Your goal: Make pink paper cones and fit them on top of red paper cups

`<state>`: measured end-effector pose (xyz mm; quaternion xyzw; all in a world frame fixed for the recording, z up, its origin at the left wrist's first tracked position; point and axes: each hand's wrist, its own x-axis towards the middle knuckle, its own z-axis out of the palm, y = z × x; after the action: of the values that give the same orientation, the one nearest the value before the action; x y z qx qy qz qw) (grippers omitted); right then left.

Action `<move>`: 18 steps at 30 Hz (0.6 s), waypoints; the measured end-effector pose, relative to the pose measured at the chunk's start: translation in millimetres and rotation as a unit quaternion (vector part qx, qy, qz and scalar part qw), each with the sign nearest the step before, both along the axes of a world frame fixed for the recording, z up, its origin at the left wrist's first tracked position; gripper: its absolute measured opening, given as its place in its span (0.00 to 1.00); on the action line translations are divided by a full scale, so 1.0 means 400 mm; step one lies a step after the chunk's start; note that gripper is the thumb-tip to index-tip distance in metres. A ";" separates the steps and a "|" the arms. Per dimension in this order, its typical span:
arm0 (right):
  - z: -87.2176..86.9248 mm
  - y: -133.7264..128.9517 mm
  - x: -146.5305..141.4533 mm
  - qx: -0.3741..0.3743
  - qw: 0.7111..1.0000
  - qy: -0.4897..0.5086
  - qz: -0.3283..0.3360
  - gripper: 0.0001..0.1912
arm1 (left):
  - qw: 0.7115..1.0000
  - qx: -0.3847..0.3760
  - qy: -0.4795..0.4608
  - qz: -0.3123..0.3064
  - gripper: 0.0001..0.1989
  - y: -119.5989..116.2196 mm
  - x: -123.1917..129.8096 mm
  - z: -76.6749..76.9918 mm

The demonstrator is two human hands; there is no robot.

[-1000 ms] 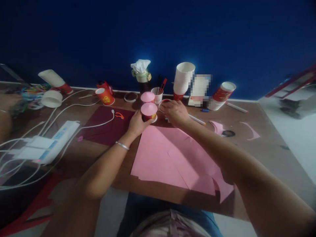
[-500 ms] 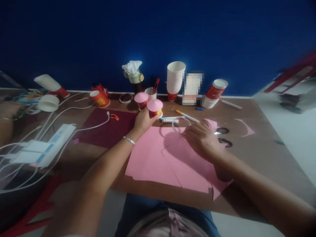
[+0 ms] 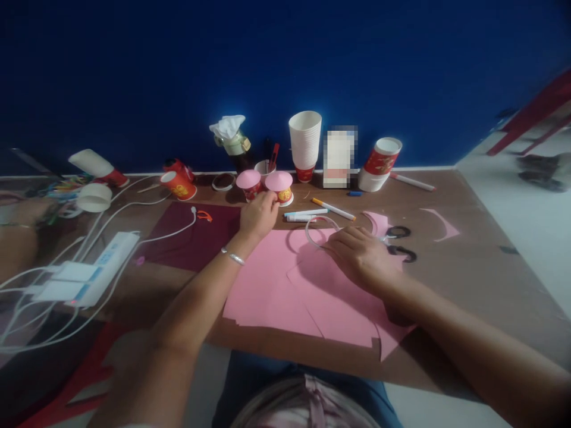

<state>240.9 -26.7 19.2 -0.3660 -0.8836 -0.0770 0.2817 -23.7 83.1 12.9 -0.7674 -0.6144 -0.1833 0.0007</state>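
Note:
My left hand (image 3: 259, 217) is closed at the near left side of a red paper cup (image 3: 284, 196) with a pink paper cone (image 3: 279, 180) on top. Its fingertips touch the cup; part of the grip is hidden behind my knuckles. A second red cup (image 3: 251, 191) with a matching cone stands just to the left. My right hand (image 3: 361, 255) rests over pink paper sheets (image 3: 276, 285), its fingers closed on the edge of a thin, pale ring like a tape roll (image 3: 308, 232). Scissors with black handles (image 3: 401, 257) lie beside that hand.
Markers (image 3: 334, 209) lie beyond the sheets. Along the wall stand stacked white cups (image 3: 305, 142), a red-and-white cup pair (image 3: 379, 166) and an orange cup (image 3: 179, 187). A power strip (image 3: 107, 261) with white cables lies left. Another person's arm (image 3: 18, 244) reaches in there.
My left thumb has drawn back from the cup's front, showing more of its gold print. The two cone-topped cups stand slightly farther apart. My right hand still holds the ring.

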 end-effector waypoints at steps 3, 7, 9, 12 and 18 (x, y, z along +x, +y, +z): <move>0.000 -0.002 -0.008 0.001 1.000 -0.004 0.011 0.12 | 0.994 -0.016 0.078 -0.071 0.22 0.000 0.006 -0.002; 0.000 -0.004 -0.017 -0.011 1.000 -0.016 0.021 0.12 | 0.987 -0.035 0.130 -0.088 0.31 0.020 0.005 -0.011; -0.004 -0.004 -0.017 -0.014 1.000 -0.014 0.020 0.12 | 0.988 -0.034 0.130 -0.082 0.32 0.026 -0.002 -0.014; -0.014 -0.002 -0.016 -0.023 0.999 -0.017 0.020 0.11 | 0.988 -0.037 0.129 -0.075 0.33 0.018 -0.014 -0.016; -0.030 0.005 -0.013 -0.012 0.999 -0.046 0.017 0.11 | 0.995 -0.033 0.052 -0.076 0.19 -0.061 -0.035 0.009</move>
<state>235.6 -24.6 7.3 -0.3506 -0.9024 -0.0787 0.2380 -37.6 58.6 16.3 -0.8200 -0.5592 -0.1218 -0.0064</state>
